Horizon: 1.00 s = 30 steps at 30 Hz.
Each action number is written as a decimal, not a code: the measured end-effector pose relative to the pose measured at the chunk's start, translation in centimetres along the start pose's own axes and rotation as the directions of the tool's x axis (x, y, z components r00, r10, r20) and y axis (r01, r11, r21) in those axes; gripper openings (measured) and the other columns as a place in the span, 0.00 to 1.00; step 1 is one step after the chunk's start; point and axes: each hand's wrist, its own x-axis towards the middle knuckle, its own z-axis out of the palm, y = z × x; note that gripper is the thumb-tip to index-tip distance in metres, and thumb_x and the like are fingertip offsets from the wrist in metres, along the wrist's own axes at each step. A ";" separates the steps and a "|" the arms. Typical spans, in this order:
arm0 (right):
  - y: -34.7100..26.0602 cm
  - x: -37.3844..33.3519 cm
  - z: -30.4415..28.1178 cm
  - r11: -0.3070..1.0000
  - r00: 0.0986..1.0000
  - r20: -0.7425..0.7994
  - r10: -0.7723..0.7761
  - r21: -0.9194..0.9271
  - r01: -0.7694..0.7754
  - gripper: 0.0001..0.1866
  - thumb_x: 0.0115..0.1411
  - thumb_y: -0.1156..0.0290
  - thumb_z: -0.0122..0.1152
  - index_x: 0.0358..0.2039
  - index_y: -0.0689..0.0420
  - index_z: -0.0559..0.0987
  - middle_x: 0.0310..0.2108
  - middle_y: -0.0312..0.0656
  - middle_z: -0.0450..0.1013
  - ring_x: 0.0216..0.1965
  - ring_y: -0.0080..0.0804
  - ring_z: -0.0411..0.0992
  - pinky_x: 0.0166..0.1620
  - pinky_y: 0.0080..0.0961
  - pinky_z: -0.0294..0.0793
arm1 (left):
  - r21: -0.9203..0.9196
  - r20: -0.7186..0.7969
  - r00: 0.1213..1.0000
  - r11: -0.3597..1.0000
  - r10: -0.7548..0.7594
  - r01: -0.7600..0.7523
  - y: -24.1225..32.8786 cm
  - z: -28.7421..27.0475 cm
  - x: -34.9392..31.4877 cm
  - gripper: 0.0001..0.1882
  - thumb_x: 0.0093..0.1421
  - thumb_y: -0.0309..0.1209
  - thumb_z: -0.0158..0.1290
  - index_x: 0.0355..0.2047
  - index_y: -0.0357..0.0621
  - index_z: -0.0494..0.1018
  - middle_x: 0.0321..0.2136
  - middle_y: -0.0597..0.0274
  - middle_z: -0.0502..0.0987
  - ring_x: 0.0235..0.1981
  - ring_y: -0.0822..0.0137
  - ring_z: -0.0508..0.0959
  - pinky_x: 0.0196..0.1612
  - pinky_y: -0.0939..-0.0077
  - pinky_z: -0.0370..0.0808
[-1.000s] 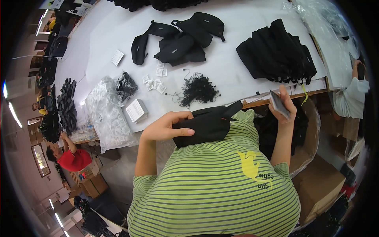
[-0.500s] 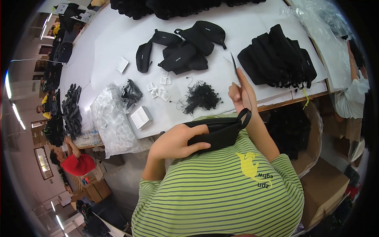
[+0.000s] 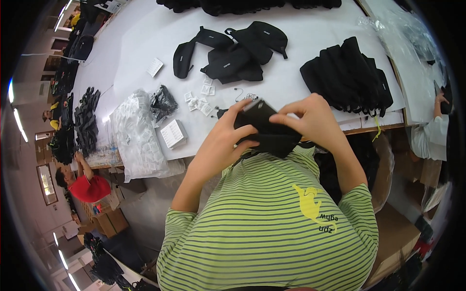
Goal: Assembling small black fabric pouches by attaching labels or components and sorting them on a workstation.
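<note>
A black fabric pouch (image 3: 276, 144) is between my hands, just in front of my striped shirt. My left hand (image 3: 221, 138) grips its left side, thumb in front, with the fingers curled around the raised part. At the upper right edge of the pouch, the thumb and fingers of my right hand (image 3: 313, 119) pinch the fabric. A greyish strip (image 3: 252, 104) shows along the top of the raised part; what it is, I cannot make out. Behind the pouch, a few thin black tag strings (image 3: 246, 96) show on the table, mostly hidden by my hands.
Several black pouches (image 3: 233, 65) lie loosely on the white table, with a stacked pile (image 3: 347, 77) at the right. White packets (image 3: 198, 104), a white card stack (image 3: 173, 134) and a clear plastic bag (image 3: 138, 140) lie left. A person in red (image 3: 90, 188) stands far left.
My right hand has come down and left from the tag strings to the pouch. The thin pointed blade it held is out of sight. The pouch has been lifted and tilted up.
</note>
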 end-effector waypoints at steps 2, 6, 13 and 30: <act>0.7 -0.5 1.7 0.993 0.995 0.054 -0.082 -0.079 0.087 0.16 0.51 0.53 0.65 0.23 0.53 0.83 0.13 0.38 0.71 0.14 0.34 0.66 0.21 0.28 0.62 | 0.033 -0.112 0.971 0.977 0.211 -0.209 -0.3 0.6 0.6 0.11 0.48 0.28 0.62 0.32 0.42 0.75 0.48 0.52 0.68 0.49 0.51 0.72 0.54 0.62 0.66; 0.8 -0.7 2.9 0.998 0.986 0.169 -0.012 0.055 0.003 0.19 0.49 0.49 0.65 0.28 0.52 0.84 0.14 0.40 0.71 0.18 0.38 0.71 0.23 0.28 0.65 | 0.012 0.129 0.976 0.983 0.178 -0.181 -2.4 2.0 0.0 0.10 0.49 0.30 0.61 0.32 0.42 0.75 0.38 0.56 0.76 0.43 0.57 0.73 0.55 0.61 0.65; 2.6 -1.8 2.8 1.000 0.959 0.282 0.004 0.007 -0.007 0.18 0.44 0.55 0.71 0.25 0.57 0.80 0.10 0.39 0.64 0.13 0.35 0.62 0.22 0.28 0.60 | -0.322 -0.529 0.757 0.916 -0.384 0.240 -18.8 7.2 3.2 0.16 0.52 0.31 0.59 0.40 0.39 0.72 0.34 0.57 0.75 0.41 0.59 0.73 0.49 0.68 0.69; 4.8 -0.8 5.0 0.930 0.974 -0.075 -0.215 -0.319 0.181 0.09 0.47 0.61 0.67 0.23 0.52 0.81 0.13 0.41 0.70 0.16 0.39 0.69 0.24 0.30 0.67 | -0.588 -0.513 0.767 0.809 -0.386 0.014 -12.5 3.4 4.7 0.07 0.50 0.28 0.61 0.29 0.42 0.76 0.24 0.60 0.78 0.26 0.65 0.74 0.33 0.74 0.71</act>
